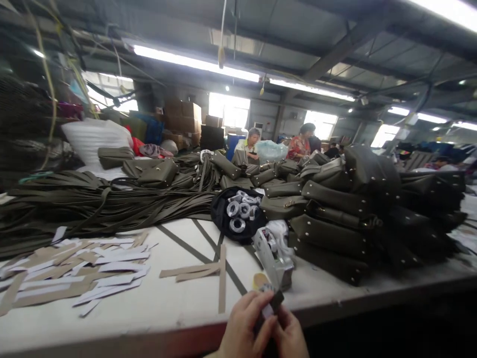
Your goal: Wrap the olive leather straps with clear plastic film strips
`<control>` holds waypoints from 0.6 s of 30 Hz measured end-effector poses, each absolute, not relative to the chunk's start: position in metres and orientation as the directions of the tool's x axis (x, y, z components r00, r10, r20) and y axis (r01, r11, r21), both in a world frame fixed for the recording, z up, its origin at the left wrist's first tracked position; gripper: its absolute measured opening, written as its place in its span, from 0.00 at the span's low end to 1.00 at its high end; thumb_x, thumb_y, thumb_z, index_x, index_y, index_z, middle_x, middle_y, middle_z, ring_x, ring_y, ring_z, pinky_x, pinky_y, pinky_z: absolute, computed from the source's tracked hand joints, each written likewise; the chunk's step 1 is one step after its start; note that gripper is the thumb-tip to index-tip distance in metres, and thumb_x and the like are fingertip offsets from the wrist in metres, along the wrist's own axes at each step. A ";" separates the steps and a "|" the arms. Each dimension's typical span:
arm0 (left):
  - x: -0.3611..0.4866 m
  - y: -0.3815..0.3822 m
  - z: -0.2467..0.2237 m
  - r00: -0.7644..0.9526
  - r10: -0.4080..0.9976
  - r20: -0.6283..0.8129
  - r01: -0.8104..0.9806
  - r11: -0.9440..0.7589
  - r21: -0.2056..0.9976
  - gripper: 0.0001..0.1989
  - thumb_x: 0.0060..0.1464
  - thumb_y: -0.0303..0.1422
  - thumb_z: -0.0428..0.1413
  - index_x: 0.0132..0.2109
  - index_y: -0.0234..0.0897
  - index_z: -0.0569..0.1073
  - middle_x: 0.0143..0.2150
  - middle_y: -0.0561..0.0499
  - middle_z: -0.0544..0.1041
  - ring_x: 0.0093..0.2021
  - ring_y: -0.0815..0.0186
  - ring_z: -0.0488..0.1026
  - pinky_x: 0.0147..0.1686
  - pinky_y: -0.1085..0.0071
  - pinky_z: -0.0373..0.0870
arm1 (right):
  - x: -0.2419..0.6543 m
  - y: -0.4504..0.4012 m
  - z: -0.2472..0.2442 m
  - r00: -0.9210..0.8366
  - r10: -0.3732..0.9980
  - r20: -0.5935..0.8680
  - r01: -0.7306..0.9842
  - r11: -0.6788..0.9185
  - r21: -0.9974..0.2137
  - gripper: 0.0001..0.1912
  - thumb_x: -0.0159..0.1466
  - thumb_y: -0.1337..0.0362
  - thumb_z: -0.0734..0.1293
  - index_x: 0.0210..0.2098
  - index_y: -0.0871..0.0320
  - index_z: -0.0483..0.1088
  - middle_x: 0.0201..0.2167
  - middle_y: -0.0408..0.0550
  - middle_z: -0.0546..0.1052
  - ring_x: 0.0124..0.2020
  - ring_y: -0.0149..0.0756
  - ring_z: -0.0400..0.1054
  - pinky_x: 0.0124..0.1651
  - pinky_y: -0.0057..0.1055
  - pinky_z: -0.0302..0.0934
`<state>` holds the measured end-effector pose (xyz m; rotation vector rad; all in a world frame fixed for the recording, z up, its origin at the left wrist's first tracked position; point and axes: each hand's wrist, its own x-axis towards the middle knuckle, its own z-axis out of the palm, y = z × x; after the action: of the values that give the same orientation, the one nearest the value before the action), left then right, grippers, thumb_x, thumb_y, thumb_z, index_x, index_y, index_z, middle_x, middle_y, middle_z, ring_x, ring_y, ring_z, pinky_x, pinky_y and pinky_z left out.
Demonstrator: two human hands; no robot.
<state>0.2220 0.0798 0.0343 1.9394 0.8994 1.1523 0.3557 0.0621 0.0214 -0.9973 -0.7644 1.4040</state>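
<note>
At the table's front edge my left hand and my right hand meet, fingers closed on a dark olive strap end. A small white piece shows between the fingers; my hands hide most of both. Just beyond them stands a white tape dispenser, with a yellowish roll beside its base. Farther back, a black bag holds several rolls of whitish tape. Several tan paper strips lie left of my hands.
Long olive straps are heaped at the left, behind scattered white and tan strips. Stacked olive bags fill the right side. Two people, one in a light top and one in a red patterned top, are behind the piles.
</note>
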 end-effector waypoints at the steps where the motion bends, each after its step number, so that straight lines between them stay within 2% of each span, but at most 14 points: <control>1: 0.224 0.078 0.039 0.376 0.819 0.434 0.222 -0.534 0.816 0.18 0.59 0.36 0.54 0.56 0.42 0.74 0.51 0.41 0.76 0.51 0.56 0.73 0.54 0.63 0.70 | 0.356 0.058 0.022 0.084 0.991 -0.108 -0.426 -0.062 -0.902 0.25 0.40 0.46 0.80 0.33 0.53 0.80 0.33 0.51 0.82 0.38 0.50 0.76 0.41 0.41 0.70; 3: 0.229 0.073 0.046 0.376 0.810 0.451 0.229 -0.553 0.801 0.18 0.60 0.32 0.54 0.57 0.43 0.72 0.51 0.43 0.75 0.52 0.59 0.73 0.54 0.65 0.69 | 0.358 0.053 0.020 0.152 0.987 -0.058 -0.407 0.009 -0.913 0.26 0.43 0.46 0.79 0.35 0.57 0.80 0.33 0.52 0.81 0.34 0.46 0.75 0.39 0.38 0.70; 5: 0.233 0.067 0.046 0.380 0.783 0.492 0.205 -0.590 0.781 0.19 0.59 0.30 0.54 0.57 0.44 0.70 0.50 0.45 0.74 0.51 0.60 0.73 0.53 0.65 0.70 | 0.362 0.052 0.015 0.244 0.969 -0.037 -0.330 0.047 -0.943 0.26 0.41 0.45 0.79 0.31 0.59 0.80 0.27 0.51 0.80 0.28 0.42 0.73 0.32 0.34 0.70; 7: 0.238 0.059 0.043 0.404 0.750 0.524 0.189 -0.629 0.755 0.21 0.57 0.29 0.56 0.58 0.45 0.70 0.51 0.44 0.72 0.49 0.61 0.73 0.51 0.65 0.71 | 0.368 0.053 0.007 0.325 0.946 -0.010 -0.167 0.047 -0.985 0.23 0.42 0.45 0.78 0.23 0.60 0.77 0.20 0.48 0.77 0.22 0.37 0.69 0.25 0.30 0.65; 10: 0.242 0.052 0.037 0.449 0.745 0.494 0.187 -0.619 0.763 0.24 0.54 0.29 0.58 0.58 0.44 0.69 0.54 0.42 0.69 0.51 0.59 0.72 0.51 0.63 0.71 | 0.377 0.054 -0.002 0.321 0.945 0.067 0.097 0.037 -0.995 0.23 0.48 0.46 0.74 0.15 0.59 0.71 0.15 0.46 0.73 0.18 0.33 0.63 0.19 0.27 0.58; 13: 0.241 0.059 0.035 0.446 0.818 0.364 0.164 -0.475 0.865 0.28 0.51 0.28 0.59 0.60 0.42 0.65 0.53 0.43 0.72 0.52 0.57 0.71 0.55 0.60 0.68 | 0.380 0.051 -0.002 0.278 0.955 0.104 0.150 0.064 -0.987 0.23 0.50 0.45 0.73 0.17 0.60 0.72 0.16 0.46 0.74 0.18 0.34 0.63 0.21 0.28 0.59; 15: 0.238 0.071 0.036 0.398 0.879 0.264 0.127 -0.338 0.933 0.25 0.54 0.31 0.58 0.59 0.40 0.66 0.51 0.43 0.75 0.50 0.57 0.72 0.54 0.61 0.67 | 0.382 0.046 0.002 0.245 0.966 0.083 0.133 0.052 -0.990 0.24 0.55 0.44 0.70 0.19 0.60 0.72 0.17 0.47 0.74 0.19 0.34 0.64 0.23 0.28 0.61; 17: 0.234 0.082 0.036 0.360 0.919 0.162 0.056 -0.195 0.979 0.19 0.58 0.38 0.55 0.55 0.37 0.69 0.44 0.45 0.77 0.43 0.60 0.74 0.46 0.65 0.70 | 0.386 0.043 0.006 0.234 0.969 0.080 0.156 0.044 -0.987 0.25 0.59 0.46 0.68 0.17 0.59 0.69 0.15 0.46 0.72 0.19 0.32 0.64 0.26 0.27 0.61; 18: 0.233 0.087 0.036 0.364 0.925 0.109 0.005 -0.119 0.993 0.19 0.60 0.43 0.53 0.53 0.36 0.71 0.39 0.46 0.77 0.37 0.63 0.73 0.40 0.68 0.70 | 0.389 0.041 0.008 0.259 0.961 0.095 0.177 0.050 -0.983 0.26 0.61 0.46 0.67 0.15 0.59 0.67 0.14 0.45 0.70 0.19 0.32 0.63 0.27 0.27 0.61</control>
<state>0.2328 0.0869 0.0362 1.4667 0.8908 0.9960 0.3894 0.0414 0.0085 -1.3914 -1.1589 0.8700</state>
